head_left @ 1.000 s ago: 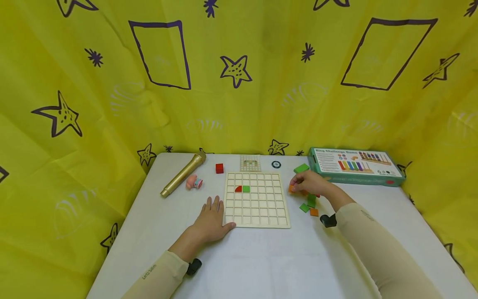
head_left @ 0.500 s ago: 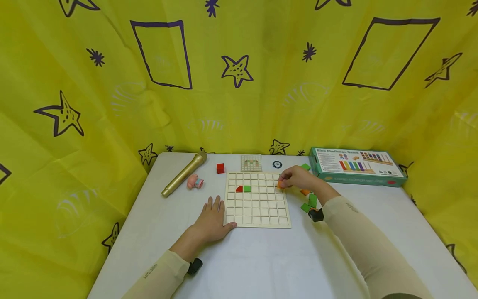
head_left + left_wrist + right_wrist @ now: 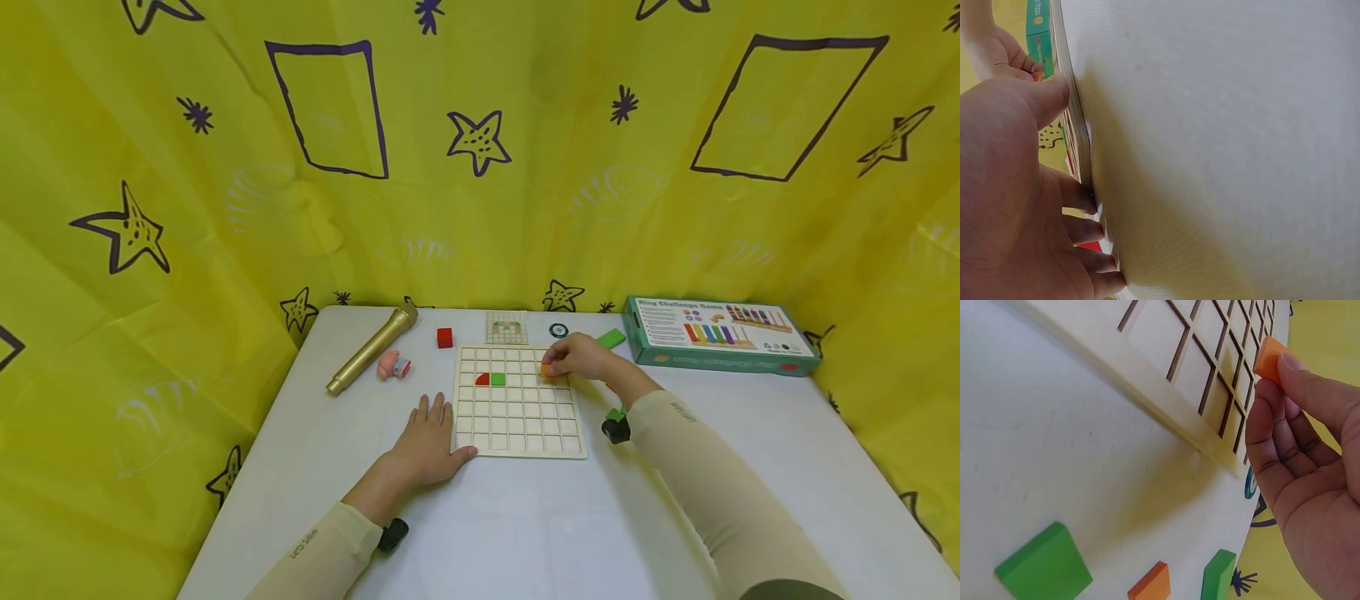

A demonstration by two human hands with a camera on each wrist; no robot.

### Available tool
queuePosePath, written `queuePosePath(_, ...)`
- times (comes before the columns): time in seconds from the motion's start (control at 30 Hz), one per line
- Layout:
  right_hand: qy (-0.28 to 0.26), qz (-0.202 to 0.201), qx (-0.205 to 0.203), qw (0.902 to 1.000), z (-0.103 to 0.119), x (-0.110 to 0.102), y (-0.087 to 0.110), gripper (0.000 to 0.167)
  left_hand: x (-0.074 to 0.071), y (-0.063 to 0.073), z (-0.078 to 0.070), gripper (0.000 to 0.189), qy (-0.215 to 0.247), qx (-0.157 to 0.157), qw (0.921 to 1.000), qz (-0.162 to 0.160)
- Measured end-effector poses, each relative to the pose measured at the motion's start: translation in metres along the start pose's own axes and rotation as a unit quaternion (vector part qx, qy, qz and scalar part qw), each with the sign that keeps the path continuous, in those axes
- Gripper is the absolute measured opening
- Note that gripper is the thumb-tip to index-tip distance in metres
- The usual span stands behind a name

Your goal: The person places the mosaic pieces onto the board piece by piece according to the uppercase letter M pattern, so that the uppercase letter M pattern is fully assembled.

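Note:
Between the thumb and fingers of my right hand [image 3: 581, 358] is an orange block [image 3: 1267, 359]. I hold it above the upper right part of a pale wooden grid board [image 3: 517, 423], clear of the surface in the right wrist view. In the grid lie a red quarter-round block [image 3: 482, 380] and, right beside it, a green square block [image 3: 498, 379]. My left hand [image 3: 423, 448] rests at the board's lower left corner, fingers straight, thumb along the near edge. Its palm side [image 3: 1010, 187] fills the left of the left wrist view.
Behind the board lie a small pattern card [image 3: 507, 327] and a round dark disc [image 3: 558, 330]. A red block [image 3: 445, 337], a pink figurine [image 3: 392, 365] and a gold microphone [image 3: 372, 350] lie left. Loose green blocks [image 3: 1046, 565] and a green game box [image 3: 722, 337] lie right.
My right hand has carried the orange block leftward from the loose blocks to over the board. The left hand stays at the board's corner.

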State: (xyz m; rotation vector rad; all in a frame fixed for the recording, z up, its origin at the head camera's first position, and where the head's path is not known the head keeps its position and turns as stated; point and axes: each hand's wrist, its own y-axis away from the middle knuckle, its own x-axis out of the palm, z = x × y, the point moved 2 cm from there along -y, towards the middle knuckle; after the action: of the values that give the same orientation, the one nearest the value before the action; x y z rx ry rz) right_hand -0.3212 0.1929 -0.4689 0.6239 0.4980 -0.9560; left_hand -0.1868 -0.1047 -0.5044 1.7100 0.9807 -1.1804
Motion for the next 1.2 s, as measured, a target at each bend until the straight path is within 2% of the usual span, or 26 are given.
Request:
queuePosePath(0.23,0.029,-0.009,-0.015,0.9994,0.004,0.006,-0.005,0.013,0.000,0.000,0.000,0.093,-0.004,0.002,1.0000,0.002)
queuePosePath(0.57,0.004,-0.022,-0.018,0.9996,0.010,0.017,-0.014,0.013,0.002,-0.001,0.000,0.094,-0.005,0.000,1.0000,0.001)
queuePosePath(0.8,0.000,-0.023,-0.035,0.9991,0.011,0.027,-0.021,0.012,0.003,0.000,0.000,0.094,-0.004,-0.004,1.0000,0.002)
queuePosePath(1.03,-0.018,-0.013,-0.021,0.9995,0.013,0.032,-0.025,0.010,0.003,0.000,0.000,0.094,0.000,-0.002,1.0000,-0.001)
queuePosePath(1.2,-0.010,-0.015,-0.017,0.9997,0.015,0.034,-0.028,0.009,0.001,0.001,-0.001,0.094,-0.003,-0.004,1.0000,0.000)
